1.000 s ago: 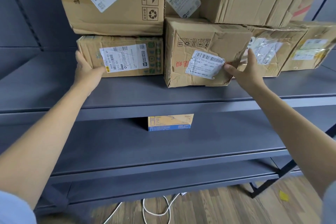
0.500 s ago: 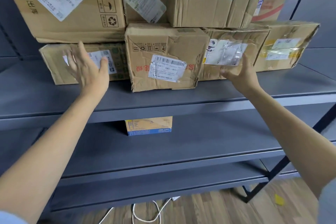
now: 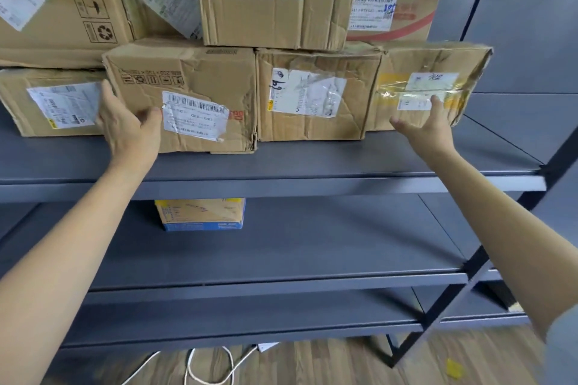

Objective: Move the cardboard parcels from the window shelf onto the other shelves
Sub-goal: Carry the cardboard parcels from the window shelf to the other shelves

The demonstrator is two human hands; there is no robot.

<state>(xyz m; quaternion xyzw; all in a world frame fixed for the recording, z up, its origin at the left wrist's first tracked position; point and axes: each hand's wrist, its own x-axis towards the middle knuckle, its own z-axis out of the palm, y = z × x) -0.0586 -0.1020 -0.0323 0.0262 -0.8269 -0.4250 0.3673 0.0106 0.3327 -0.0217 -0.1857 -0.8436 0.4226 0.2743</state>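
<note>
Evidently well advanced: the grey shelf [image 3: 312, 166] already carries two tiers of cardboard parcels. Left of the dented parcel [image 3: 200, 78], the left hand [image 3: 128, 128] lies flat, fingers straight, thumb on its front. Right of it, the right hand [image 3: 428, 125] is spread against the yellow-taped parcel [image 3: 438, 62], gripping nothing. Below sits one small box [image 3: 200, 212]. No window shelf is visible, so what remains cannot be judged.

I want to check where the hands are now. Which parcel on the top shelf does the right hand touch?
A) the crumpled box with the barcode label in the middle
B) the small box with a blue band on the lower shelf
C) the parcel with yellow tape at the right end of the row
C: the right hand has its fingers raised against the front of the parcel with yellow tape, the last one on the right.
</note>
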